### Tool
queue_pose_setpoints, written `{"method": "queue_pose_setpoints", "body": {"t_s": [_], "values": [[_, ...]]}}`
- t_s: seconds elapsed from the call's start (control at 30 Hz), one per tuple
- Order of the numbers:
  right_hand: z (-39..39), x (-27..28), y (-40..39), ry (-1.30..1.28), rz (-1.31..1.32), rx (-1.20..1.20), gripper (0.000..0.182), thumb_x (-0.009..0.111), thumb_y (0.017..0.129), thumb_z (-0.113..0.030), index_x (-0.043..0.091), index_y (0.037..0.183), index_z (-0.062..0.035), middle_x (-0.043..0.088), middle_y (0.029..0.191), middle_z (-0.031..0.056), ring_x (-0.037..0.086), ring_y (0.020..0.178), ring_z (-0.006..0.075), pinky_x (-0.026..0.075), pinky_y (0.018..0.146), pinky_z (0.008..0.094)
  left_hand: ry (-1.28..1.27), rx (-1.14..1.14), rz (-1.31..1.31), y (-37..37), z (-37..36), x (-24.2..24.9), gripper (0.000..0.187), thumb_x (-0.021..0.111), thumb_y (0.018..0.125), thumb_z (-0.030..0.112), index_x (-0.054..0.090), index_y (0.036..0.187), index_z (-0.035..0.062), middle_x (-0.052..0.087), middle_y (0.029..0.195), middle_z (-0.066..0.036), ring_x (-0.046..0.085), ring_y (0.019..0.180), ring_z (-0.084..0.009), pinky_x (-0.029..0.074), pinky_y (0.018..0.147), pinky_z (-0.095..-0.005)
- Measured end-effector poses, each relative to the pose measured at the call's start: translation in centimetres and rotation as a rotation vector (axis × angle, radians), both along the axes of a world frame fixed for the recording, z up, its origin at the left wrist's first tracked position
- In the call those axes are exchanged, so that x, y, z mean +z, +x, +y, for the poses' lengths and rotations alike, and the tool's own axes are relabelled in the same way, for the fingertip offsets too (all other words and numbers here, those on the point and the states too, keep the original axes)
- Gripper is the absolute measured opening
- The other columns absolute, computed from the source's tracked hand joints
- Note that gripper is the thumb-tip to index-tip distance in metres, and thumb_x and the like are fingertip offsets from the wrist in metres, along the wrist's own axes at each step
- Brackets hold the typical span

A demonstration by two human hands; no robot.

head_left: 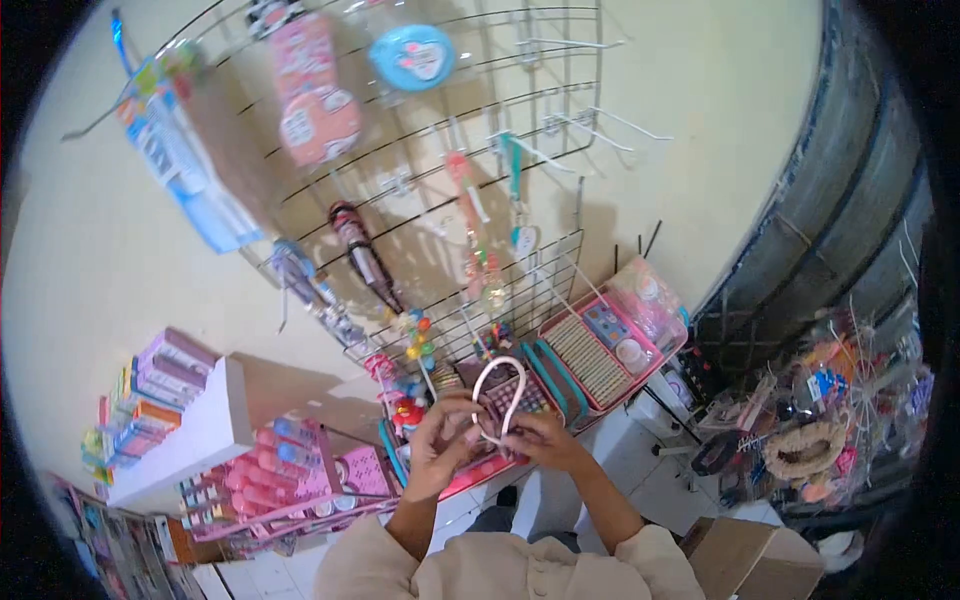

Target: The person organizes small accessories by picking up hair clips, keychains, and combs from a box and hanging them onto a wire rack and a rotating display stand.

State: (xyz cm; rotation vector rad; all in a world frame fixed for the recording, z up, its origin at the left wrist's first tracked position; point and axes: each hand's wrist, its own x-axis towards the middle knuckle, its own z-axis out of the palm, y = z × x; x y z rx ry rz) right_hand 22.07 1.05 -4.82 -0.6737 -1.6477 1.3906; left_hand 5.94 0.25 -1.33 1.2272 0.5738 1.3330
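Two hands on one small thing right now – the left hand [440,446] and the right hand [542,440] are both pinching a pale loop [502,361], which looks like a thin headband or something close to it. It's up in front of the person's chest, between the hands, with a pink-edged tray [480,478] below and the wire rack [598,70] on the wall beyond. Fingers are curled in on its lower part from either side, so neither hand is free. Can't tell exactly which fingertips carry the load, or whether the two ends meet, because the fingers cover that bit

As for the step, I'd call it the handling stage: loop in the air, both hands working at its near end, not hung or set down anywhere. My guess is the next move calls for a steady pinch on both sides and no hard pulling – a thin band like that is probably springy and could flick out of line if one side lets go

Which way it points: rounded end away from the person, towards the rack, narrower end at the fingers. Long axis runs roughly up and down the view, top leaning a little to the right
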Motion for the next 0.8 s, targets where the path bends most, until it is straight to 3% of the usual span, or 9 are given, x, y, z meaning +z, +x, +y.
{"method": "queue_pose_setpoints", "body": {"t_s": [0.03, 0.17, 0.23, 0.37, 0.6, 0.67, 0.73, 0.77, 0.8], "values": [[0.6, 0.3, -0.9, 0.0, 0.025, 0.023, 0.012, 0.048, 0.077, -0.01, 0.049, 0.083, 0.0004, 0.05, 0.062, 0.0025, 0.048, 0.054, 0.0081, 0.039, 0.049, 0.0204, 0.078, 0.072, 0.018, -0.1, -0.1, 1.3, 0.023, 0.046, 0.07, -0.008, 0.045, 0.093, -0.0029, 0.041, 0.096, -0.012, 0.048, 0.08, -0.0173, 0.038, 0.072, -0.0285], [2.1, 4.3, -2.5, 0.046, 0.005, 0.053, 0.012, 0.047, 0.078, -0.01, 0.049, 0.081, 0.0004, 0.051, 0.063, 0.0035, 0.048, 0.054, 0.0074, 0.039, 0.047, 0.0197, 0.218, 0.293, 0.087, -1.4, 0.4, 4.2, 0.021, 0.045, 0.071, -0.007, 0.045, 0.092, -0.0034, 0.042, 0.096, -0.012, 0.049, 0.08, -0.0176, 0.04, 0.071, -0.0285], [2.9, 5.6, -3.5, 0.016, 0.029, -0.029, 0.011, 0.046, 0.078, -0.011, 0.048, 0.079, 0.0001, 0.05, 0.064, 0.0032, 0.047, 0.054, 0.0064, 0.037, 0.047, 0.0181, 0.367, 0.434, 0.127, -2.1, 1.3, 5.3, 0.018, 0.045, 0.073, -0.005, 0.046, 0.091, -0.0033, 0.043, 0.095, -0.012, 0.05, 0.078, -0.0172, 0.04, 0.071, -0.0283], [5.2, 7.2, -5.6, 0.124, 0.087, -0.125, 0.014, 0.047, 0.079, -0.013, 0.049, 0.077, 0.001, 0.048, 0.059, 0.0009, 0.043, 0.053, 0.0039, 0.035, 0.047, 0.0184, 0.429, 0.542, 0.097, -2.6, 3.3, 7.2, 0.016, 0.045, 0.075, -0.003, 0.046, 0.091, -0.0035, 0.043, 0.095, -0.012, 0.051, 0.08, -0.0166, 0.041, 0.072, -0.0266], [10.9, 4.6, -8.3, 0.102, 0.063, -0.072, 0.016, 0.044, 0.081, -0.016, 0.049, 0.08, -0.0005, 0.046, 0.06, -0.0006, 0.042, 0.053, 0.0046, 0.034, 0.048, 0.0183, 0.39, 0.661, 0.192, -3.9, 8.6, 4.7, 0.018, 0.044, 0.076, -0.001, 0.046, 0.094, -0.0038, 0.045, 0.096, -0.009, 0.05, 0.083, -0.014, 0.04, 0.072, -0.0251], [11.6, 3.7, -8.2, 0.142, 0.037, -0.084, 0.017, 0.047, 0.079, -0.015, 0.05, 0.084, 0.0006, 0.05, 0.064, 0.0031, 0.047, 0.059, 0.0079, 0.038, 0.054, 0.0212, 0.383, 0.675, 0.207, -4.4, 9.8, 2.9, 0.018, 0.044, 0.076, -0.001, 0.046, 0.094, -0.0029, 0.045, 0.096, -0.009, 0.049, 0.086, -0.0142, 0.039, 0.074, -0.0248], [11.0, 3.0, -7.7, 0.326, -0.078, -0.267, 0.018, 0.049, 0.077, -0.013, 0.051, 0.087, 0.0012, 0.054, 0.071, 0.0087, 0.053, 0.07, 0.0157, 0.04, 0.065, 0.0251, 0.34, 0.704, 0.276, -4.8, 10.2, 1.3, 0.019, 0.044, 0.076, -0.002, 0.047, 0.094, -0.0018, 0.044, 0.099, -0.009, 0.047, 0.089, -0.0146, 0.039, 0.075, -0.0252], [11.1, 2.1, -7.0, 0.517, -0.147, -0.36, 0.027, 0.052, 0.075, -0.017, 0.047, 0.094, 0.0012, 0.052, 0.076, 0.0152, 0.053, 0.074, 0.0273, 0.041, 0.067, 0.0317, 0.385, 0.71, 0.252, -4.8, 10.3, 0.4, 0.02, 0.048, 0.074, 0.0, 0.047, 0.093, -0.0006, 0.043, 0.101, -0.009, 0.043, 0.094, -0.0165, 0.037, 0.076, -0.0271], [10.4, 2.0, -6.0, 0.507, -0.153, -0.392, 0.027, 0.052, 0.075, -0.017, 0.047, 0.094, 0.0012, 0.052, 0.076, 0.0152, 0.053, 0.074, 0.0273, 0.041, 0.067, 0.0317, 0.382, 0.676, 0.252, -4.5, 9.9, 0.0, 0.02, 0.048, 0.074, 0.0, 0.047, 0.093, -0.0006, 0.043, 0.101, -0.009, 0.043, 0.094, -0.0165, 0.037, 0.076, -0.0271]]}}
